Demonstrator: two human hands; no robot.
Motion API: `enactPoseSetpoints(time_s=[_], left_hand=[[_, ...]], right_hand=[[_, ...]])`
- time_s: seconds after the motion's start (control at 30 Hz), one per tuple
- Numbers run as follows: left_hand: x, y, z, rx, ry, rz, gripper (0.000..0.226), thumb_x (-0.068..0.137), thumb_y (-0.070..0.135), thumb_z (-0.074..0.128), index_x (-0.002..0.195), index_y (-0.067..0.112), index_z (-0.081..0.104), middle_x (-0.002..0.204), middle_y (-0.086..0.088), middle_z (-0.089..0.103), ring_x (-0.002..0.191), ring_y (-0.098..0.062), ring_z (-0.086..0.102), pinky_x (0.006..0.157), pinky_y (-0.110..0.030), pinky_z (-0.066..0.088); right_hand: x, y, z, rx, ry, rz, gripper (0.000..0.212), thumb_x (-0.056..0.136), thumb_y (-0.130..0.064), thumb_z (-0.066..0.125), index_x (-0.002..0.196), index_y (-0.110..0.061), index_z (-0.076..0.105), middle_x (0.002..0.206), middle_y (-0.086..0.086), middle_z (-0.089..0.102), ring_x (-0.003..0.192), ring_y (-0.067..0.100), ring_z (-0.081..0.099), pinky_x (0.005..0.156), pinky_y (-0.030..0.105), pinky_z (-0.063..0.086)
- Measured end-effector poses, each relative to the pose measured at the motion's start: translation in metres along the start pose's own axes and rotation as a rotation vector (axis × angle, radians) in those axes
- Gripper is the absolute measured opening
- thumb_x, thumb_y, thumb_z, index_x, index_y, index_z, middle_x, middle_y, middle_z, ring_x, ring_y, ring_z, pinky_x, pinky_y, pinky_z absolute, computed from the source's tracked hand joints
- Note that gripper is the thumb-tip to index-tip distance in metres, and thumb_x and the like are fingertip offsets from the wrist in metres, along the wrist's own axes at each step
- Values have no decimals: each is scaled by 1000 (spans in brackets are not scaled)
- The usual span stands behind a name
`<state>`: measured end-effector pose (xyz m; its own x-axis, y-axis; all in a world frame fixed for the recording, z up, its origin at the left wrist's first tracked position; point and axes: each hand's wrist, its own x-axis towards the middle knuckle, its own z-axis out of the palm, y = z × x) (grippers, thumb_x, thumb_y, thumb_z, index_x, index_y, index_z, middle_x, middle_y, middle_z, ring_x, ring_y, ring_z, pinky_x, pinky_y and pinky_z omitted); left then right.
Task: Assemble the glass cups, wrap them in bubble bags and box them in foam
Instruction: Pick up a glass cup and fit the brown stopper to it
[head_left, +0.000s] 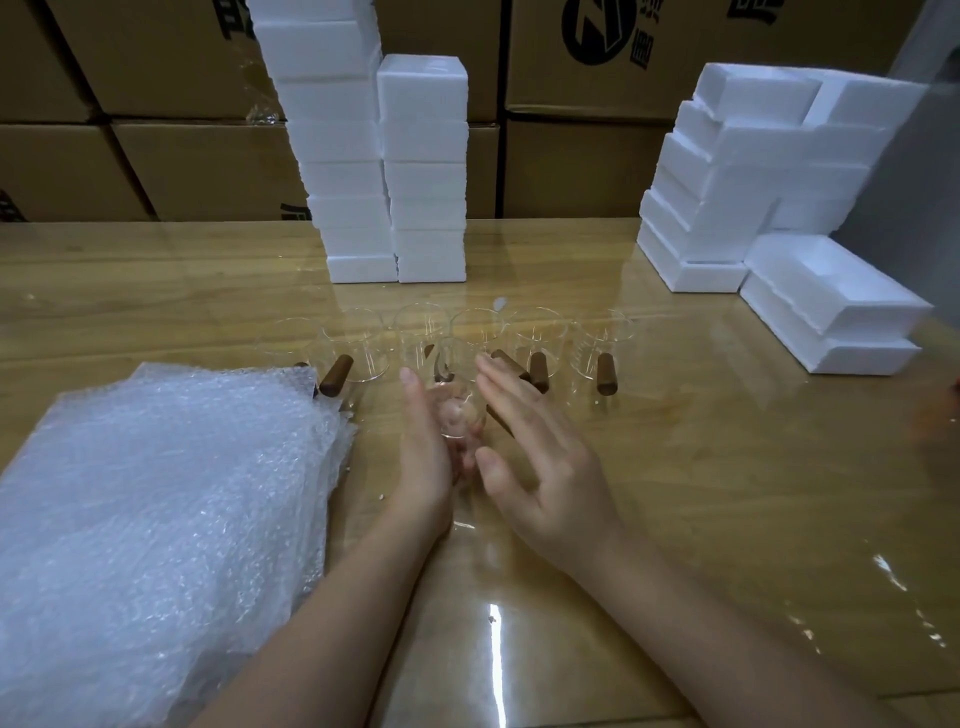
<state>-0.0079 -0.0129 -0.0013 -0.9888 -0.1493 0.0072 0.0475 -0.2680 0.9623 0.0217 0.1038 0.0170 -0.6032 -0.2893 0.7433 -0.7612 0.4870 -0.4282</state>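
Background: cartons of brown cardboard, stacked as a wall behind the table, whose glossy wooden top carries everything else. At near left lies the pile of bubble bags, flat, its far corner just beside the leftmost cups. Foam stands in three groups: two tall foam columns side by side at centre rear, a stepped foam stack at right rear, and two open foam trays piled just in front of that stack. A row of glass cups stands upright between the foam columns and the hands, most showing a brown wooden handle turned toward the viewer. The left hand, seen edge-on with thumb raised, grasps the held cup just in front of the row and above the table; its fingertips show through the glass, curled under and round it. The right hand is released, fingers straight and together, palm facing the held cup; whether it touches the glass cannot be told.
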Motion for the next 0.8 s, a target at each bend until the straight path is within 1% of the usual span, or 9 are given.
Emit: enactPoseSetpoints(time_s=[0.1,0.2,0.33,0.43,0.53,0.6,0.67,0.7,0.8], left_hand=[[-2,0,4,62,-56,103,94,86,70,20,89,-18,55,61,-28,46,62,-31,46,58,-40,37],[-5,2,9,61,-138,140,81,86,64,26,86,-11,56,64,-31,44,72,-31,44,62,-42,34],[-5,0,12,130,-139,167,85,78,74,35,92,-9,50,72,-20,42,63,-25,43,56,-25,40],[-7,-2,11,161,-193,120,111,70,85,37,115,-16,46,92,-33,45,84,-45,54,73,-47,48],[-9,0,13,145,-147,95,92,80,70,33,114,-14,47,95,-44,41,101,-64,42,88,-65,40],[-8,-3,12,157,-131,120,76,85,60,31,112,-10,49,83,-39,41,76,-55,42,65,-46,50],[-6,-9,10,129,-170,112,63,86,57,28,103,0,51,72,-8,46,61,-17,53,48,-14,44],[-6,-10,9,118,-183,117,59,86,58,28,95,3,49,70,1,48,56,-4,54,48,-7,41],[-8,-4,10,109,-218,174,58,93,58,26,82,5,49,55,8,49,43,4,49,44,-5,35]], right_hand=[[1,1,0,-7,22,-33,45,90,-17,51,128,7,52,140,16,48,134,24,43,107,40,40],[3,3,-3,-11,15,-52,44,91,-14,50,128,8,51,140,18,47,134,24,43,107,40,41],[5,4,-7,46,-40,23,48,92,-17,48,136,4,45,146,13,41,137,18,38,110,33,36],[9,5,-12,133,-84,156,51,94,-24,45,141,-5,38,151,5,35,140,9,30,113,30,29],[11,4,-13,163,-113,250,53,95,-29,43,144,-12,33,152,-4,32,141,1,25,116,40,26],[12,3,-11,170,-122,284,57,94,-35,41,146,-15,31,152,-6,31,140,-2,23,116,43,24],[12,4,-11,177,-136,350,62,92,-43,38,147,-17,29,152,-8,30,139,-6,22,117,42,22],[13,6,-12,168,-146,377,64,91,-46,36,147,-18,29,152,-9,31,138,-8,22,117,40,21],[12,10,-13,108,-167,386,66,90,-51,33,147,-17,30,152,-10,31,137,-11,21,119,35,15]])
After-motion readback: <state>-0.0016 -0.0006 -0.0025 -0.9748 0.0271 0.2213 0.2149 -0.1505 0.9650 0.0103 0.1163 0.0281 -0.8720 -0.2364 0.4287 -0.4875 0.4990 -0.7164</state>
